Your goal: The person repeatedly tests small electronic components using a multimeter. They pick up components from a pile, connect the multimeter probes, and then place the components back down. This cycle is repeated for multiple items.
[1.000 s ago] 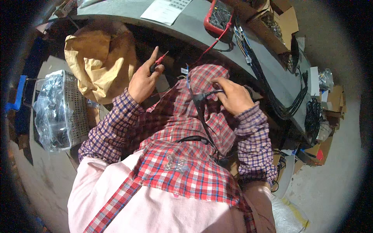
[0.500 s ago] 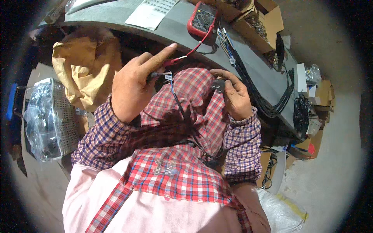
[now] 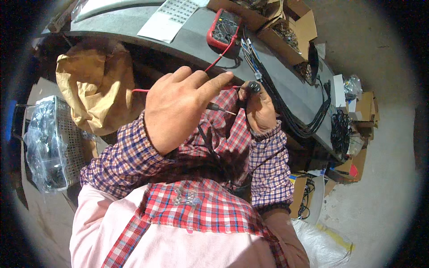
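My left hand (image 3: 176, 109) is closed on multimeter probes, its index finger stretched toward my right hand. A black test probe (image 3: 214, 106) sticks out below that finger, its bare metal tip pointing right. A thin red probe (image 3: 229, 87) runs beside the fingertip toward a black round connector (image 3: 254, 87). Whether its tip touches the connector cannot be made out. My right hand (image 3: 262, 114) pinches this connector, its round face turned up. Black cable (image 3: 205, 138) hangs over my checked apron below. The red multimeter (image 3: 224, 29) lies on the bench beyond my hands.
A bundle of black cables (image 3: 295, 111) lies along the grey bench (image 3: 190, 47), near a printed sheet (image 3: 167, 20). Open cardboard boxes (image 3: 308, 27) stand at the far right. At left are a brown paper bag (image 3: 96, 89) and a plastic-lined crate (image 3: 47, 143).
My left hand has moved right with the probes, close to my right hand. The connector has been turned so its round face shows. The labelled wire end near my left hand is out of sight.
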Action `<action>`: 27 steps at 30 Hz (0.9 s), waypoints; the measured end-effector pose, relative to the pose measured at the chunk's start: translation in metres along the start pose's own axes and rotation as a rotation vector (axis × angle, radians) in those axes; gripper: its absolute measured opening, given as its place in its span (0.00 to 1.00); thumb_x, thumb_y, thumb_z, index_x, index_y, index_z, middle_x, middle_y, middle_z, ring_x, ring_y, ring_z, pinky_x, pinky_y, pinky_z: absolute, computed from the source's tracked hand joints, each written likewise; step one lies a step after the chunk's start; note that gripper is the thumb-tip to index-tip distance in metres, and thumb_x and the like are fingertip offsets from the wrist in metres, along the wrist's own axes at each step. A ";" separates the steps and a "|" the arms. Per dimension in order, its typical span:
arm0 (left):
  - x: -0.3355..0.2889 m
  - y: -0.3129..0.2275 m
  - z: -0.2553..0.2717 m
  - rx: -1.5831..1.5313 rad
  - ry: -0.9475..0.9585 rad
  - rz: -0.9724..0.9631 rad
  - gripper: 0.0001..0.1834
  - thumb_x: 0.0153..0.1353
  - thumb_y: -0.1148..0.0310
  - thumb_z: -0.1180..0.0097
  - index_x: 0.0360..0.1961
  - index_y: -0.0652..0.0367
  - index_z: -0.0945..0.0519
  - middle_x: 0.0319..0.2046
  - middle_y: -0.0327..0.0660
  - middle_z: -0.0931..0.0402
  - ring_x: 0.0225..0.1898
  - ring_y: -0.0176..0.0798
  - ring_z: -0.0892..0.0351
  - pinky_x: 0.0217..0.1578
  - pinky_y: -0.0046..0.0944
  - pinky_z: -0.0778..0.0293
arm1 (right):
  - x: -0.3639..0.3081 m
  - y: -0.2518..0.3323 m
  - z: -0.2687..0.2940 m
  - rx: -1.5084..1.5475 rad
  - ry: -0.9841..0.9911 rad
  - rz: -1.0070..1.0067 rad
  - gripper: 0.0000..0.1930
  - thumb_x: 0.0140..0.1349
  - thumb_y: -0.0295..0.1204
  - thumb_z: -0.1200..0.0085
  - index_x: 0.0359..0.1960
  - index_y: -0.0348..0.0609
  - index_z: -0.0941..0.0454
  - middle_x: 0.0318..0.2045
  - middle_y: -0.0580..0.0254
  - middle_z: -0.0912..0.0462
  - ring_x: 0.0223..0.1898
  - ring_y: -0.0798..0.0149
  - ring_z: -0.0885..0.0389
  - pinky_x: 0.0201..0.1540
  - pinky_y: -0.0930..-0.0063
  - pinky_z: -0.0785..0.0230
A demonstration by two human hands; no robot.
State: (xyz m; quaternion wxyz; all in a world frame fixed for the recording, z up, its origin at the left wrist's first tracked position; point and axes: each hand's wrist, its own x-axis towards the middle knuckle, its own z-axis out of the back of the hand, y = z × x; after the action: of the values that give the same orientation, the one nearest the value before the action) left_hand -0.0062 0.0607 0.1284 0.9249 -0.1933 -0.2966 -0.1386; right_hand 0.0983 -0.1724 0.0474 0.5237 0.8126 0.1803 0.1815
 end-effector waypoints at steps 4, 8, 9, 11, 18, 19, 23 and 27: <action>0.002 0.000 -0.006 0.044 0.017 0.001 0.26 0.50 0.70 0.45 0.54 0.46 0.24 0.25 0.37 0.29 0.29 0.41 0.30 0.29 0.38 0.29 | 0.000 -0.002 -0.009 -0.054 -0.044 -0.058 0.13 0.68 0.34 0.54 0.45 0.37 0.25 0.36 0.62 0.24 0.37 0.67 0.29 0.45 0.74 0.37; 0.002 0.001 -0.010 0.034 0.033 0.010 0.25 0.51 0.69 0.45 0.54 0.45 0.24 0.26 0.37 0.29 0.29 0.41 0.29 0.29 0.39 0.29 | 0.000 -0.006 -0.008 -0.014 -0.033 -0.078 0.13 0.68 0.33 0.53 0.46 0.37 0.25 0.40 0.61 0.22 0.39 0.67 0.27 0.48 0.74 0.35; 0.002 0.001 -0.011 0.029 0.040 0.013 0.25 0.51 0.69 0.45 0.54 0.45 0.24 0.26 0.37 0.29 0.29 0.41 0.29 0.29 0.39 0.28 | 0.000 -0.007 -0.009 0.000 -0.046 -0.082 0.13 0.68 0.32 0.53 0.47 0.37 0.25 0.41 0.60 0.21 0.40 0.67 0.26 0.49 0.74 0.35; 0.002 0.001 -0.013 0.026 0.049 0.020 0.25 0.51 0.70 0.45 0.54 0.45 0.24 0.26 0.38 0.29 0.29 0.41 0.29 0.29 0.39 0.28 | 0.000 -0.008 -0.009 -0.002 -0.062 -0.083 0.10 0.67 0.27 0.52 0.47 0.40 0.26 0.41 0.62 0.20 0.40 0.70 0.23 0.45 0.76 0.29; 0.003 0.002 -0.012 0.011 0.069 0.023 0.26 0.51 0.73 0.48 0.54 0.47 0.24 0.27 0.39 0.28 0.30 0.43 0.28 0.31 0.40 0.27 | 0.001 -0.010 -0.008 0.001 -0.061 -0.101 0.11 0.66 0.23 0.52 0.48 0.41 0.26 0.42 0.63 0.19 0.40 0.71 0.21 0.46 0.77 0.27; 0.003 0.002 -0.013 0.011 0.073 0.027 0.26 0.50 0.74 0.48 0.54 0.47 0.24 0.27 0.39 0.28 0.30 0.43 0.28 0.31 0.40 0.27 | 0.002 -0.010 -0.008 0.004 -0.063 -0.107 0.10 0.66 0.23 0.52 0.48 0.41 0.26 0.42 0.63 0.19 0.39 0.71 0.21 0.46 0.77 0.27; 0.003 0.004 -0.017 0.015 0.073 0.039 0.27 0.49 0.74 0.48 0.54 0.47 0.24 0.27 0.40 0.28 0.30 0.43 0.28 0.31 0.41 0.27 | 0.002 -0.009 -0.013 -0.040 -0.072 -0.099 0.10 0.67 0.24 0.53 0.48 0.41 0.25 0.41 0.63 0.19 0.38 0.72 0.21 0.45 0.78 0.28; 0.002 0.004 -0.016 0.015 0.091 0.058 0.26 0.49 0.74 0.48 0.53 0.48 0.24 0.27 0.39 0.28 0.30 0.43 0.28 0.31 0.41 0.27 | 0.003 -0.006 -0.017 -0.178 -0.116 -0.058 0.11 0.67 0.30 0.51 0.46 0.38 0.25 0.37 0.66 0.20 0.36 0.74 0.24 0.42 0.80 0.31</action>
State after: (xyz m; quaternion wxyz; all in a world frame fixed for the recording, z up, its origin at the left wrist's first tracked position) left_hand 0.0050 0.0572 0.1168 0.9424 -0.1885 -0.2497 -0.1184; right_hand 0.0919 -0.1552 0.0487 0.6083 0.7665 0.1562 0.1342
